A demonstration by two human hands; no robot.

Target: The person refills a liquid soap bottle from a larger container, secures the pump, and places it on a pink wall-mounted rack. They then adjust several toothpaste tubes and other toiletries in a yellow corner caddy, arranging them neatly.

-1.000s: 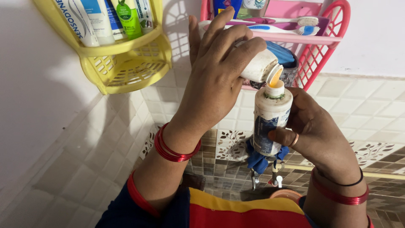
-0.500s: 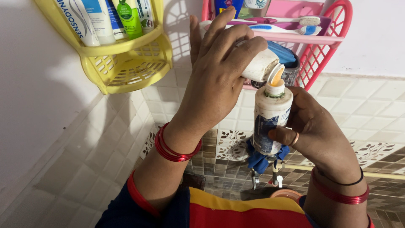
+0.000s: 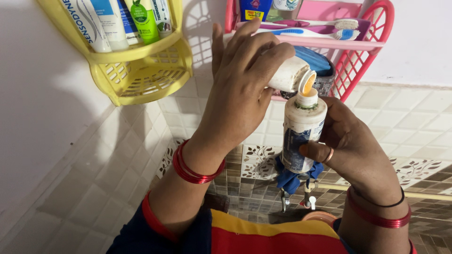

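Over the upright bottle (image 3: 301, 136) gripped by the right hand (image 3: 355, 150), the left hand (image 3: 240, 89) tips a second bottle (image 3: 289, 74), mouth to mouth; orange liquid shows, pouring seemingly underway.

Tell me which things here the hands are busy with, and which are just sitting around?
In use:
left hand
tilted white bottle, mouth over the other's neck
right hand
upright white bottle

Lying about:
yellow corner shelf with tubes
pink rack with toothbrushes
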